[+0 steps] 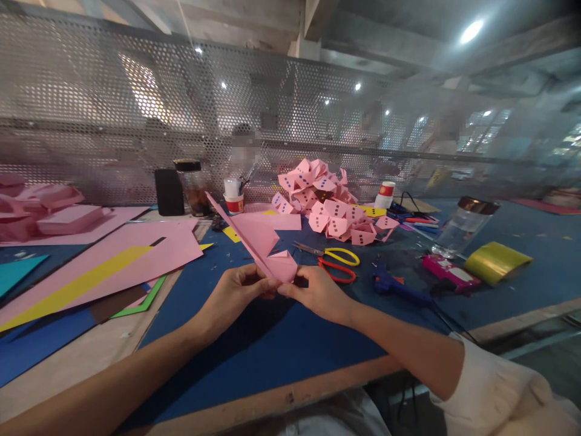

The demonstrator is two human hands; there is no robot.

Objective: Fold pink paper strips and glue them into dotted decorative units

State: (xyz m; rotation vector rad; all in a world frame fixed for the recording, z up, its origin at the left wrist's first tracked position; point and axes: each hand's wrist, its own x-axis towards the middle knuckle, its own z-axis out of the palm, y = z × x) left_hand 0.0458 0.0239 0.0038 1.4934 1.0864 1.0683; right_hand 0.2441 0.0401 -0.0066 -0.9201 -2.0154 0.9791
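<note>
A folded piece of pink paper is held up between my two hands, above the blue tabletop. My left hand pinches its lower edge between thumb and fingers. On the right side of the same fold, my right hand grips the paper, its thumb close to the left thumb. Just beyond the right hand lie scissors with one yellow and one red handle. Further right rests a blue hot glue gun. Behind the paper rises a pile of folded pink paper pieces with dark dots.
Pink sheets and coloured paper cover the left side, near stacked pink boxes. A lidded jar and paper cups stand at the back. On the right are a glass bottle, a pink box cutter and a gold roll.
</note>
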